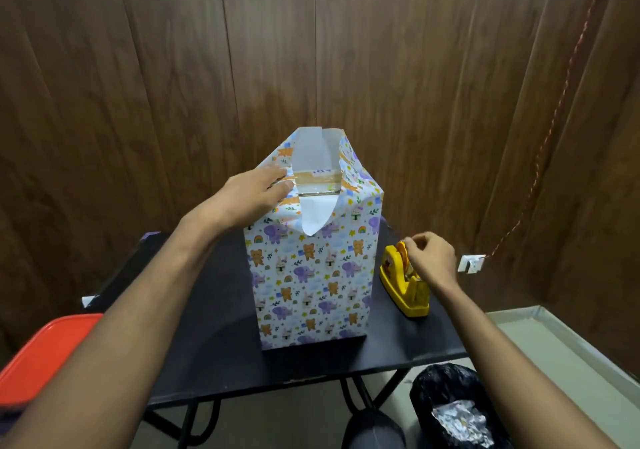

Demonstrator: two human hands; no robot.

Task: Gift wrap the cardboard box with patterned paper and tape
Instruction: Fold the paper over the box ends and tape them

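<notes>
box (311,275): stands upright mid-desk, tall, sides fully wrapped in animal-print paper; top end not closed yet, brown cardboard and an old tape strip show through the gap.
paper (332,213): thin, creases easily, likely tears if tugged; side flap at 9 o'clock folded down, white-backed flaps at 12 and 6 o'clock loose, the 6 o'clock one drooping over the front face.
handling: box looks light and stiff, probably hollow or lightly filled; tall, so it may tip if pushed high up. Glossy paper looks slippery, best held by flat pressure on top or at the corners, not by pinching flaps.
left hand (252,192): flat, fingers straight, pressing the 9 o'clock flap onto the box top; steadies the box too.
right hand (431,258): fingers curled at the dispenser roll, seems to pinch the tape end; tape itself too thin to see, so the grip is a judgement.
dispenser (403,282): yellow, at 3 o'clock of the box, just beside it on the desk.
desk (214,344): small, black, folding legs.
step: judged as fetching tape to fix the top flaps; top end still to fold and seal.
risk: flap springs up if the left hand lifts; tape may stick crooked.
lid (45,351): red, at 8 o'clock, off the desk edge.
bin (450,400): black bag, crumpled foil inside, at 5 o'clock on the floor.
</notes>
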